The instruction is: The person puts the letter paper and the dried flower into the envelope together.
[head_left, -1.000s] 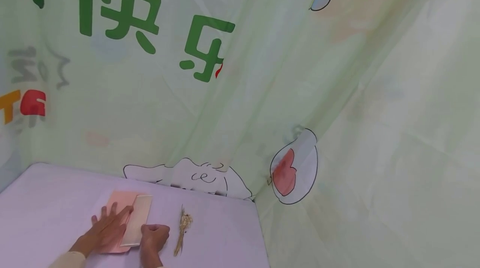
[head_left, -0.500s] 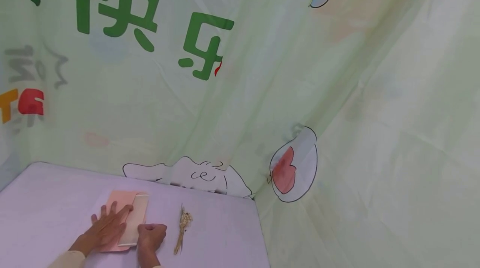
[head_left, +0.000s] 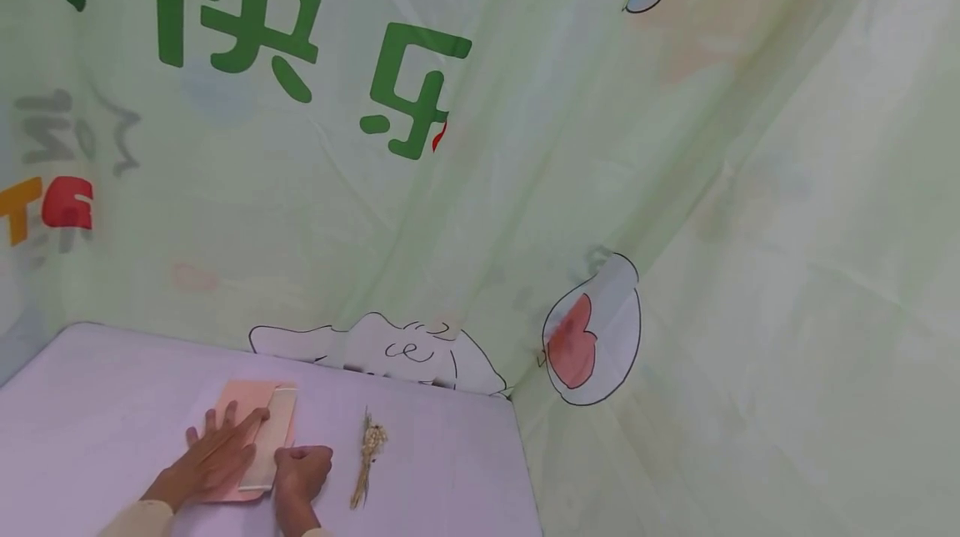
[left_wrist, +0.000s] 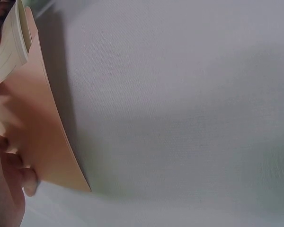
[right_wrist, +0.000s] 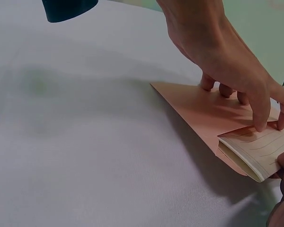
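A pink envelope [head_left: 246, 395] lies on the table, with folded cream lined paper [head_left: 276, 430] partly inside its right-hand opening. My left hand [head_left: 212, 455] rests spread on the envelope; in the right wrist view, its thumb and forefinger touch down by the opening where the paper enters. My right hand [head_left: 302, 473] pinches the paper's outer right edge with fingers curled. In the left wrist view, the layered end of the folded paper [left_wrist: 14, 40] shows beside the envelope [left_wrist: 42, 127]. How deep the paper sits inside is hidden.
Right of my right hand, a small bunch of dried flowers [head_left: 367, 458] lies on the pale lilac table [head_left: 450, 454]. Printed cloth [head_left: 337, 237] hangs behind and to the right. A dark cylindrical object [right_wrist: 68, 8] shows at the top of the right wrist view.
My right hand and the paper have shifted slightly left, deeper into the envelope, mostly during the first half second. My left hand stays in place on the envelope.
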`<state>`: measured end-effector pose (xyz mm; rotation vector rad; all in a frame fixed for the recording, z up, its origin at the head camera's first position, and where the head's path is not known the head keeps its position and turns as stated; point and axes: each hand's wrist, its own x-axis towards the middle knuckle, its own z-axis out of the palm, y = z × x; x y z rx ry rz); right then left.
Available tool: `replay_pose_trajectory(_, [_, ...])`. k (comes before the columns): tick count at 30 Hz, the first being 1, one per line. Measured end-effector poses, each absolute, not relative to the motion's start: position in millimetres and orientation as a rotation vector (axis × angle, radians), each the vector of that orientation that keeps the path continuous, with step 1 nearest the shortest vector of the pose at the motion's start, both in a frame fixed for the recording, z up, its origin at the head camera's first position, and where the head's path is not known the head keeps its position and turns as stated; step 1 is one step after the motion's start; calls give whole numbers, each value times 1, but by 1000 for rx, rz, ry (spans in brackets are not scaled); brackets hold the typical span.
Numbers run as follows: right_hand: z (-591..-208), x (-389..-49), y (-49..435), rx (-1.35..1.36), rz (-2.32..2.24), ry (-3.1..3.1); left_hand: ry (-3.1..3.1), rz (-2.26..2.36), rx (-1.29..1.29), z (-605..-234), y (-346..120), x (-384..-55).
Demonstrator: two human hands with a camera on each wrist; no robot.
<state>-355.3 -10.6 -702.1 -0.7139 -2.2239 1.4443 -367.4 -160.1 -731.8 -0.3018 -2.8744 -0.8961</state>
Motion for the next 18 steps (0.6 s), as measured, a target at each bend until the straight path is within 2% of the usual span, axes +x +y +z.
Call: replay_pose_trajectory(18, [-704, -355, -14, -696, 1396, -2297, -2847, -899, -324, -730, -159, -367])
